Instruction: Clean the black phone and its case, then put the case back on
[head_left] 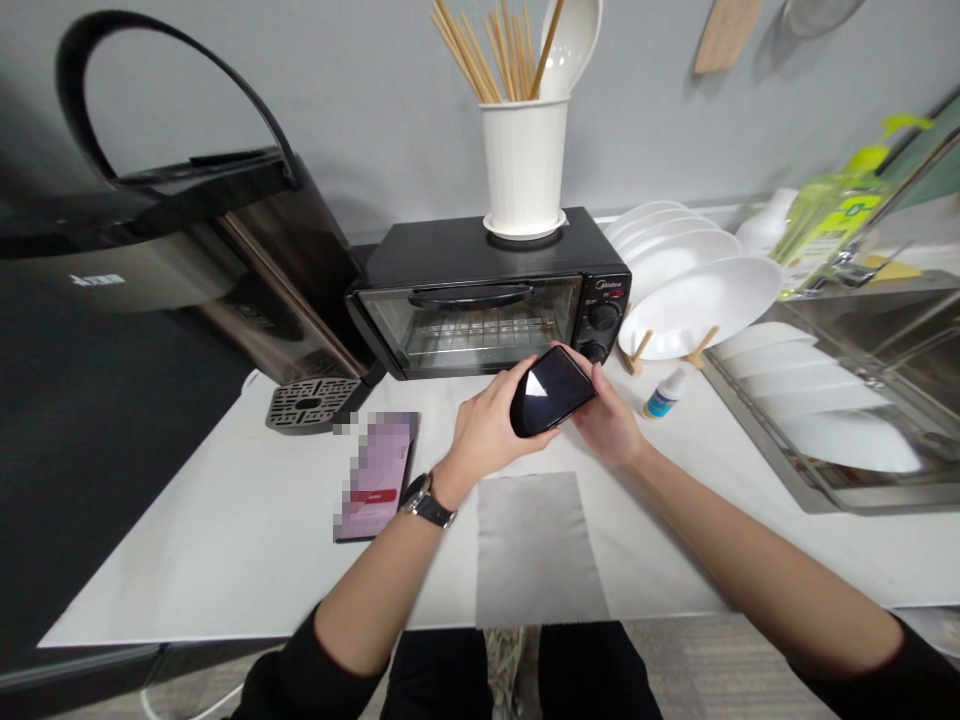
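Between both hands I hold a black smartphone (555, 392), its dark glossy screen tilted up toward me and catching a white reflection. My left hand (489, 425), with a watch on its wrist, wraps the phone's left side. My right hand (609, 418) grips the right edge, the thumb along the corner. Below them a grey cloth (536, 550) lies flat at the counter's front edge. A small spray bottle (664, 393) with a blue label stands right of my right hand. Left of my left wrist lies a second phone (379, 475) with a lit pinkish screen, partly pixelated.
Behind my hands is a black toaster oven (480, 300), topped by a white holder (525, 165) with chopsticks and a spoon. A drinks dispenser (300, 280) stands at left. Plates (701, 305) fill a wooden rack, right of the oven. Farther right, a sink (806, 485) holds white dishes.
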